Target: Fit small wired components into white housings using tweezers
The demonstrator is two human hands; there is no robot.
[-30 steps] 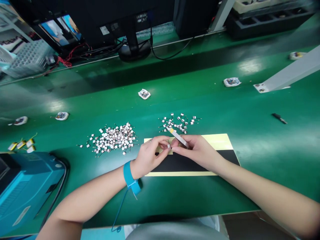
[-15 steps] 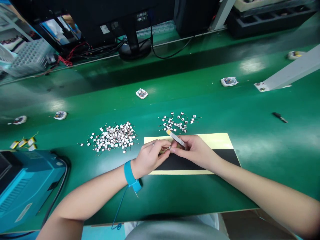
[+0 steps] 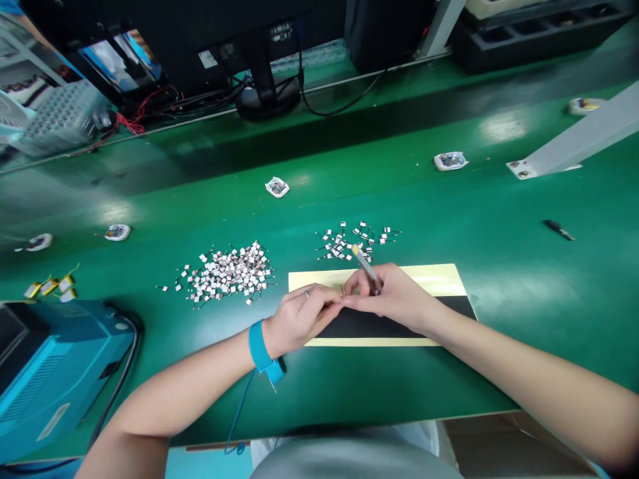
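Observation:
Over a yellow sheet (image 3: 434, 279) with a black strip (image 3: 389, 327), my two hands meet at the fingertips. My left hand (image 3: 307, 313), with a ring and a blue wrist strap (image 3: 258, 346), pinches a small part (image 3: 342, 290) mostly hidden by the fingers. My right hand (image 3: 394, 296) holds a grey tool (image 3: 367, 267) with a yellow tip, pointing up and away, while its thumb touches the left fingertips. Beyond the sheet lies a small group of white parts with short leads (image 3: 339, 249). A larger pile of such parts (image 3: 234, 273) is left of it.
White-framed devices (image 3: 277, 187) sit in a row across the green bench (image 3: 369, 386). A blue machine (image 3: 54, 379) and yellow parts (image 3: 48, 287) are at left, a black pen-like item (image 3: 558, 229) and grey post (image 3: 579, 143) at right, a monitor stand (image 3: 264, 86) behind.
The grey tool has swung more upright and a little right in my right hand. The right fingers have curled closer. Devices in the row have shifted slightly left in view.

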